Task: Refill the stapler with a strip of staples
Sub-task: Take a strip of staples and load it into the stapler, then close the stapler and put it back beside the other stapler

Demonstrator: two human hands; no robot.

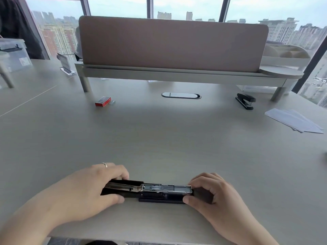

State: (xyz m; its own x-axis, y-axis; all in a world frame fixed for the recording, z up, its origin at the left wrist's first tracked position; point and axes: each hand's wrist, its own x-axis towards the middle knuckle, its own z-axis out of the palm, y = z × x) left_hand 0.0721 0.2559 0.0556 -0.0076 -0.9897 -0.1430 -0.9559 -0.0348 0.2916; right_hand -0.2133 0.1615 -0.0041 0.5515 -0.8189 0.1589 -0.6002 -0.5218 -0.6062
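The fingers of the left hand curl over the far edge of the black stapler, with the thumb pressed against its near side, so the hand is clamped around the stapler's left end, where the top arm lies folded back. The right hand grips the stapler's right end the same way, its fingers bent over the far corner and the thumb tip against the near edge. A ring sits on one finger of the left hand.

Between the two hands the stapler lies flat and opened out, lengthwise left to right, on the near part of the tabletop; its metal staple channel faces up and is exposed, and whether staples lie in it cannot be told.

Far to the left, well apart from the hands, a red staple box rests on the tabletop, and just beside it on the right lies a small silvery strip of staples. Far to the right a second black stapler stands closed near the leg of a raised shelf that carries a brown divider panel. Sheets of white paper lie at the right edge
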